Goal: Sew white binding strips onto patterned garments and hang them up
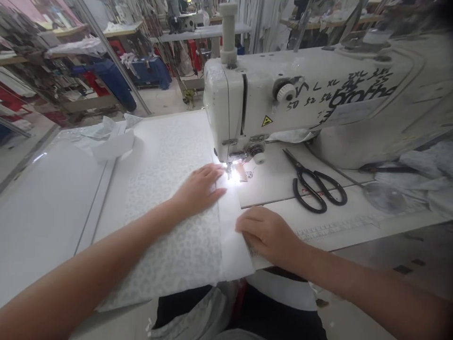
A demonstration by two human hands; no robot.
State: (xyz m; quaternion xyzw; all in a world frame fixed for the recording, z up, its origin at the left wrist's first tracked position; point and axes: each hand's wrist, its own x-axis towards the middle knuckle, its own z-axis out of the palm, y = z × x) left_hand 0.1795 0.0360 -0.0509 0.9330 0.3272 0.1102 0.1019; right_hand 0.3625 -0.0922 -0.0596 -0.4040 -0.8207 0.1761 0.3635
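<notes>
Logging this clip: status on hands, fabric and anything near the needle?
Left hand flat on white fabric by the needle. Right hand pressing fabric's near edge. Black scissors lie right, clear of it.

Place: a garment sewing workshop.
Machine: an industrial sewing machine (318, 94), white and worn, size marks scrawled in black on its arm, its lamp lit at the needle (230, 169).
Desk: a wide white desk (42, 198) carrying patterned white fabric (170, 226), black scissors (314, 184) and a printed ruler (336, 227) along the near edge.
Scraps: cut pieces of cloth (106, 137) heaped at the far left of the desk.
Background: a second machine (182, 21) on another desk, blue bundles (116, 80) and red crates (193, 49) beneath the benches, pale garments (269, 19) hanging at the rear.
</notes>
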